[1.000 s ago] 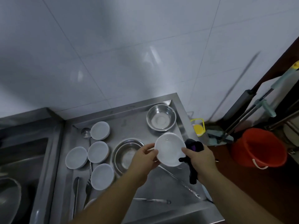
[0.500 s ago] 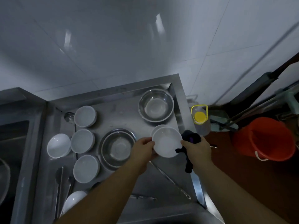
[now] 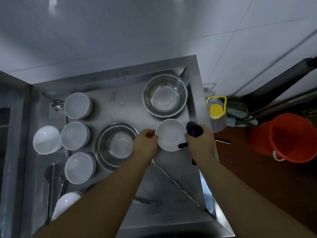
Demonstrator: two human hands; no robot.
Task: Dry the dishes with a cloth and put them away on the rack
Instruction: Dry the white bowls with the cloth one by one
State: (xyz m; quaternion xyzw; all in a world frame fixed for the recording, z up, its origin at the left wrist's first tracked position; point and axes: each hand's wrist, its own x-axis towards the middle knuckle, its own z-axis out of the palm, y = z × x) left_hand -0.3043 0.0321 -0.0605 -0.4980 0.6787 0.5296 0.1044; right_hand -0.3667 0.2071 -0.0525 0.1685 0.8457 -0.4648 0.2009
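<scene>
- While the left hand [image 3: 145,143] pinches the near-left rim of a small white dish [image 3: 170,134], the right hand [image 3: 200,143] closes its grip on a dark cloth [image 3: 193,131] bunched against the dish's right edge.
- Both hands hold the dish just above the steel tabletop [image 3: 123,103], close to its right-hand edge; the drying step looks to be in hand.
- Next, as I judge it, the cloth needs working round the inside and the rim while the left hand turns the dish; then the dish must go to the rack, which I cannot find in view.
- Much is left: four white bowls [image 3: 75,135] stand upright at the left with a fifth [image 3: 46,140] beside them, another white piece [image 3: 66,203] lies near the front, and two steel basins [image 3: 165,95] [image 3: 116,145] sit open-side up.
- Spoons and a ladle [image 3: 57,104] lie at the left, and long metal utensils [image 3: 178,186] cross the front.
- The steel surface shows wet patches, so a damp dish could slip.
- White wall tiles [image 3: 120,31] rise behind; to the right, on a dark floor, stand a yellow-capped jug [image 3: 216,110], an orange bucket [image 3: 283,136] and leaning mop handles [image 3: 274,107].
</scene>
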